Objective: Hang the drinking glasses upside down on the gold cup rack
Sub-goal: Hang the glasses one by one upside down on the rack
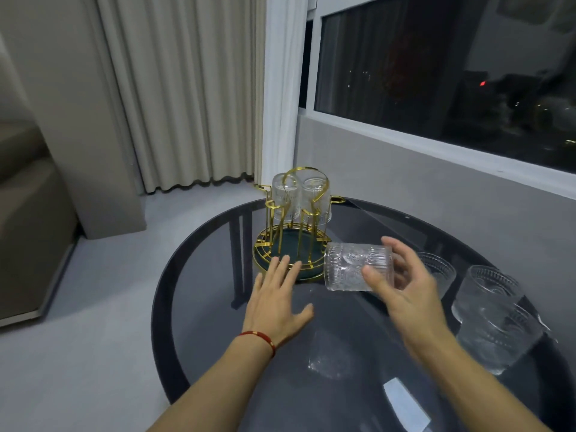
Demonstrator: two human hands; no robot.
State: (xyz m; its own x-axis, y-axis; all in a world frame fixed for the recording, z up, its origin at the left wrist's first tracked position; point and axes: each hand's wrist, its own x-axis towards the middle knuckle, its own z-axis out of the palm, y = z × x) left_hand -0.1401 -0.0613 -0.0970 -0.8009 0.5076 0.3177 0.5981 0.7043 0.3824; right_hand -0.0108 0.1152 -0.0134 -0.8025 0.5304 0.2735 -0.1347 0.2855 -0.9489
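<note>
Hanging is partly done: two glasses (300, 196) sit inverted on the gold cup rack (288, 232), at the far pegs, approx 12 o'clock on the round glass table (199, 275). A third glass (355, 266) is on its side in the right hand (402, 285), pinched btwn thumb and fingers, mouth apparently toward the rack, just beside the rack's base at its 4 o'clock. Left hand (277, 300) is empty, fingers spread flat, tips touching or nearly touching the base ring at 6 o'clock, prob. steadying it. Still left, by my read: this one plus at least two upright glasses (492, 310) at 3 o'clock, one half-hidden behind the right hand. Near-side pegs look free, so approach from 5–6 o'clock seems open; gold loop handle on top and the hung pair crowd the far side. Table rim is close at 9 o'clock of the rack; waiting glasses stand near the 3 o'clock rim, so right elbow has little slack there.
</note>
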